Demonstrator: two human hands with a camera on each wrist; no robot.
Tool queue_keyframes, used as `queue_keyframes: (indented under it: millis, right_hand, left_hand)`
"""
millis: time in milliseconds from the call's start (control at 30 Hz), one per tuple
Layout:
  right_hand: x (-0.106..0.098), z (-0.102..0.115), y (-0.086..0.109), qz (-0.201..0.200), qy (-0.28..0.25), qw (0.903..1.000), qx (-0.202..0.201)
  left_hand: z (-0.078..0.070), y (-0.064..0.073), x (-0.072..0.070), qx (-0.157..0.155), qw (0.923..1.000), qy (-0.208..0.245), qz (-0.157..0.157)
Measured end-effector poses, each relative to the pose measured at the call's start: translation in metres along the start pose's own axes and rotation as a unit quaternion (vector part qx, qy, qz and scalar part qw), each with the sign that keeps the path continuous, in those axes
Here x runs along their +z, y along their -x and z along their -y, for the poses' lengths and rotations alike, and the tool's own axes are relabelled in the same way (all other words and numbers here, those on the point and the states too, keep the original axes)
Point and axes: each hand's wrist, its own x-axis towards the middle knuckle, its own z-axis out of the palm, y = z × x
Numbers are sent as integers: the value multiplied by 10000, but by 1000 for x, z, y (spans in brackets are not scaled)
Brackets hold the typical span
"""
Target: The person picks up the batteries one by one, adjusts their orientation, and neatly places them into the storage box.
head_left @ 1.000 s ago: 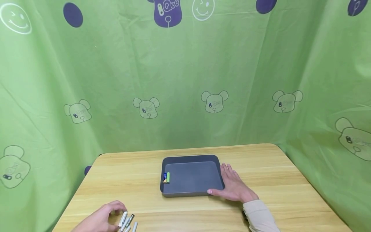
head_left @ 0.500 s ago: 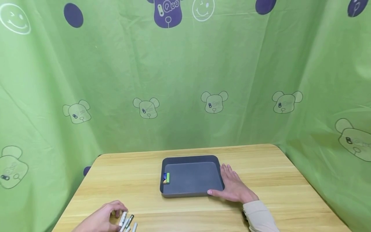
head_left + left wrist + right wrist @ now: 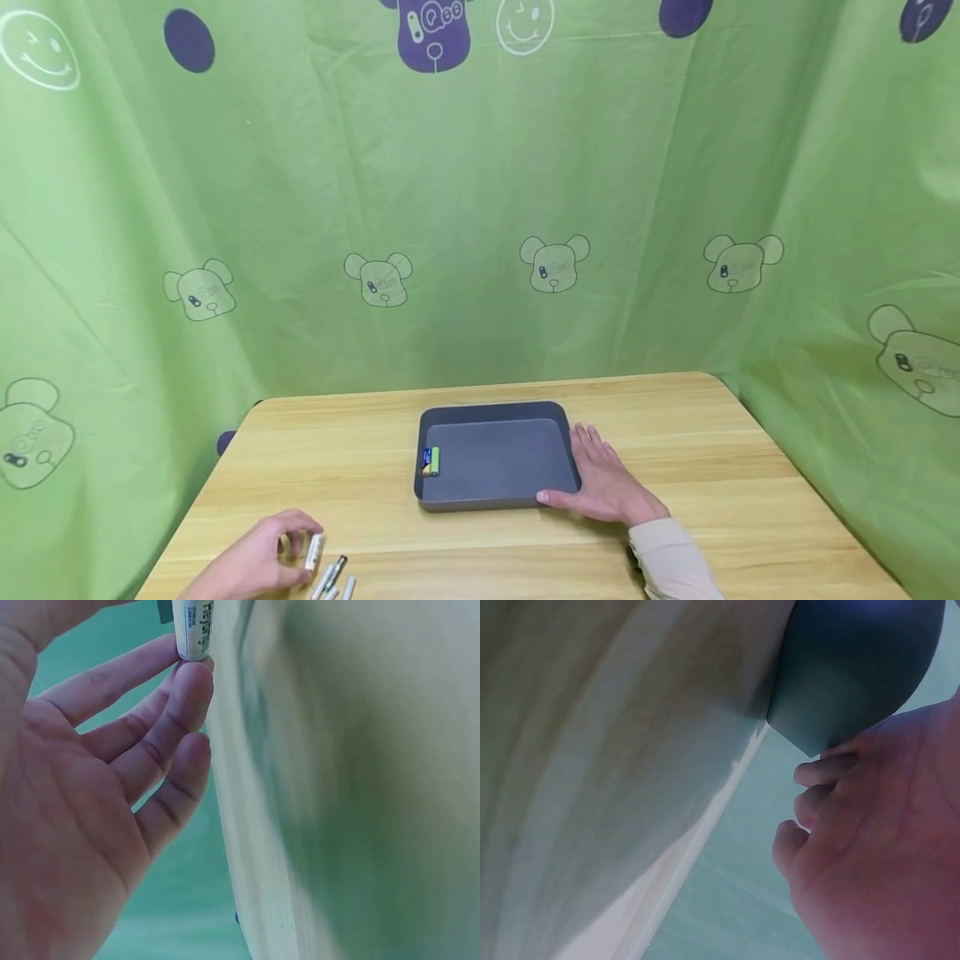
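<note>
Between thumb and fingertips, my left hand (image 3: pixel 258 557) pinches a white battery (image 3: pixel 313 552) just above the table at the near left. Printed lettering shows on this battery (image 3: pixel 195 630) in the left wrist view, where its upper end is cut off. Right beside that hand lie several loose batteries (image 3: pixel 330 579), white ones and a dark one. My right hand (image 3: pixel 606 483) rests against the dark grey tray (image 3: pixel 502 458), fingers straight along its right wall and thumb at its near edge. Inside the tray, a green battery (image 3: pixel 435 461) and a blue battery (image 3: pixel 427 458) stand side by side at the left wall.
The wooden table (image 3: pixel 712 450) extends around the tray on all sides. Behind and beside it hangs a green curtain (image 3: pixel 465 333) printed with bear heads. A beige sleeve (image 3: pixel 671 554) covers the right forearm.
My left hand has lifted a white battery off the loose group and moved slightly left with it. The right hand and the tray have stayed in place.
</note>
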Motion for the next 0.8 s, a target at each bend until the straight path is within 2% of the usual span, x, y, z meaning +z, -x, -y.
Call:
queue_keyframes:
  millis: [67, 133, 300, 400, 800]
  right_hand:
    - [0, 0, 0, 9, -26, 10000, 8]
    - [1, 0, 1, 18, -58, 10000, 16]
    - [1, 0, 1, 15, -46, 10000, 23]
    - [1, 0, 2, 0, -24, 10000, 13]
    - [1, 0, 0, -109, 124, 9998, -74]
  left_hand:
    - [-1, -1, -1, -114, 9999, -24, -79]
    - [-2, -2, -2, -89, 9996, -107, -228]
    - [-3, -11, 0, 293, 9964, -279, -746]
    - [-6, -17, 1, 350, 9949, -261, -913]
    - [-23, -49, 0, 248, 9941, -428, -966]
